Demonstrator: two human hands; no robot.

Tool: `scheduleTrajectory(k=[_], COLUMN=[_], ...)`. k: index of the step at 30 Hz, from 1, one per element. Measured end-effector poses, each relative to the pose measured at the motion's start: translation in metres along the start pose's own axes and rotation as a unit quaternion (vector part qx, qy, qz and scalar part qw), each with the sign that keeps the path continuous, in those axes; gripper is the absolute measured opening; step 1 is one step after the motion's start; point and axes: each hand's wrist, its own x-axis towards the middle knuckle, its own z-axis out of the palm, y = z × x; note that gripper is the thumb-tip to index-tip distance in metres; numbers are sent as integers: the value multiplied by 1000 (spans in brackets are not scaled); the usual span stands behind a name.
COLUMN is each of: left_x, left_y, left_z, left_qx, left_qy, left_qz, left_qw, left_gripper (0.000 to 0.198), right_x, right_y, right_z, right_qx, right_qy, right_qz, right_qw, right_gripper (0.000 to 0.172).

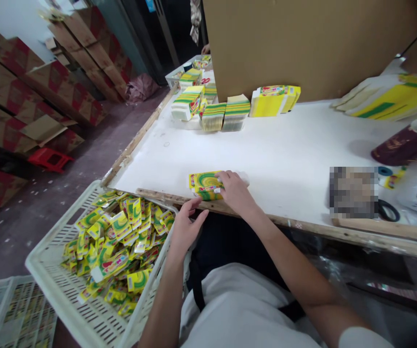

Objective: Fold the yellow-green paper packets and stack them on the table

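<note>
A small yellow-and-green printed carton (203,181) lies at the front edge of the white tabletop. My right hand (233,192) is closed on its right end, and its fingers cover part of the print. Something pale and blurred shows just behind that hand; I cannot make out what it is. My left hand (187,226) is just off the table edge, thumb and fingers apart, with nothing in it. Below and left of it stands a white plastic crate (45,261) heaped with small yellow-and-green cartons (121,241).
Stacks of flat cartons (214,117) stand at the back of the table (284,159) against a large cardboard sheet (303,48). On the right are a dark mug (397,145), black scissors (389,211) and a blurred patch. Big boxes (52,92) and a red stool (51,158) stand left.
</note>
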Motion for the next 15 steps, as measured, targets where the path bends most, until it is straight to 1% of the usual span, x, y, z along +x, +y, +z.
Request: scheduleTrajectory(k=[3,7,9,12,15], left_x=[0,0,0,0,0], left_y=[1,2,1,0,0], left_z=[-1,-1,-1,0,1], left_qx=[-21,-56,-52,-45,-44], left_qy=[6,7,3,-1,-4], left_qz=[-5,-16,-15,-11,-9], left_qw=[1000,998,999,999,999], left_gripper=[37,37,38,37,36], right_x=[-2,-4,-3,2,6], right_y=[-2,-5,-8,-13,-15], right_z=[0,-5,-9,-15,-18], right_qx=[3,-28,-71,-131,-159], right_qy=[4,-12,-29,-35,-49], right_qz=[0,10,18,43,58], right_qw=[1000,999,997,990,984], right_gripper=[33,41,38,32,30])
